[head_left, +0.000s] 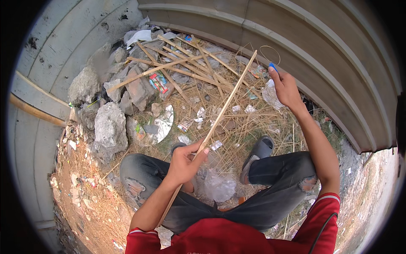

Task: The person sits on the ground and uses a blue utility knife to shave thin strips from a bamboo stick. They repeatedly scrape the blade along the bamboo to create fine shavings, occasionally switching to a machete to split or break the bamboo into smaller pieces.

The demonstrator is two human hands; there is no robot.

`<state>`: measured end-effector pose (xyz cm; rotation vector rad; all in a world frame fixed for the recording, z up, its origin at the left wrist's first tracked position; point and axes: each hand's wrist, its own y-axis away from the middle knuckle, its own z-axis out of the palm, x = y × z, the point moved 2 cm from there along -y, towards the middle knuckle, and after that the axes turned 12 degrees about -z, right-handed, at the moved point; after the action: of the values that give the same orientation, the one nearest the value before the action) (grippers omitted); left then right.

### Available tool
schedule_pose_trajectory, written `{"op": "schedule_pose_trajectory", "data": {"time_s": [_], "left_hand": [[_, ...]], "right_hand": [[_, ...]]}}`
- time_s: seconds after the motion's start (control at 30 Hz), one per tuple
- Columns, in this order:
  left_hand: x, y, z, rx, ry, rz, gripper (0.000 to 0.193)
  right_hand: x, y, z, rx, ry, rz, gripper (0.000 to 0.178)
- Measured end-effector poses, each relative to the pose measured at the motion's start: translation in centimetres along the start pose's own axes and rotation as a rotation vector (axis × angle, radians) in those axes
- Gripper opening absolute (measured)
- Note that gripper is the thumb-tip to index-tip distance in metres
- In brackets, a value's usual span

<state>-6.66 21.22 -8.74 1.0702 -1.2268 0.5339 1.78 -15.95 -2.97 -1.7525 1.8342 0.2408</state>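
My left hand (184, 163) is closed round a long, pale bamboo strip (226, 103). The strip slants from beside my left forearm up to the far right, its tip in the air. Off to the right, my raised right hand (286, 86) grips a small blue object (272, 66) between thumb and fingers; most of it is hidden, so its kind does not show. A thin, pale curl (270, 50), like a shaving or a wire, loops just beyond that hand. The right hand is apart from the strip.
Several bamboo strips (186, 63) lie crossed in a pile ahead, beside grey rocks (111, 127). Thin shavings (241, 139) and litter cover the ground. A clear plastic bag (220, 186) lies between my legs. Corrugated metal sheeting (317, 51) bounds the far right; a pale panel wall (55, 55) stands left.
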Motion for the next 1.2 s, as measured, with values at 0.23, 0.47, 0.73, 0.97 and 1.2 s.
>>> {"op": "schedule_pose_trajectory", "data": {"time_s": [0.23, 0.47, 0.73, 0.97, 1.2], "left_hand": [[1.6, -0.6, -0.4, 0.051, -0.012, -0.004, 0.036], [0.6, -0.1, -0.8, 0.073, -0.1, -0.112, 0.032], [1.0, -0.5, -1.3, 0.104, -0.03, -0.142, 0.032], [1.4, -0.9, -1.1, 0.162, -0.032, -0.05, 0.034], [1.4, -0.7, -0.9, 0.271, -0.244, -0.068, 0.035]], "right_hand": [[-14.3, 6.4, 5.2, -0.621, -0.09, -0.382, 0.059], [-11.6, 3.1, 7.0, -0.429, -0.098, -0.255, 0.064], [-9.7, 3.4, 3.5, -0.444, -0.078, -0.183, 0.068], [-14.3, 6.9, 7.6, -0.636, -0.15, -0.354, 0.059], [-10.8, 2.6, 7.6, -0.422, -0.044, -0.225, 0.069]]}}
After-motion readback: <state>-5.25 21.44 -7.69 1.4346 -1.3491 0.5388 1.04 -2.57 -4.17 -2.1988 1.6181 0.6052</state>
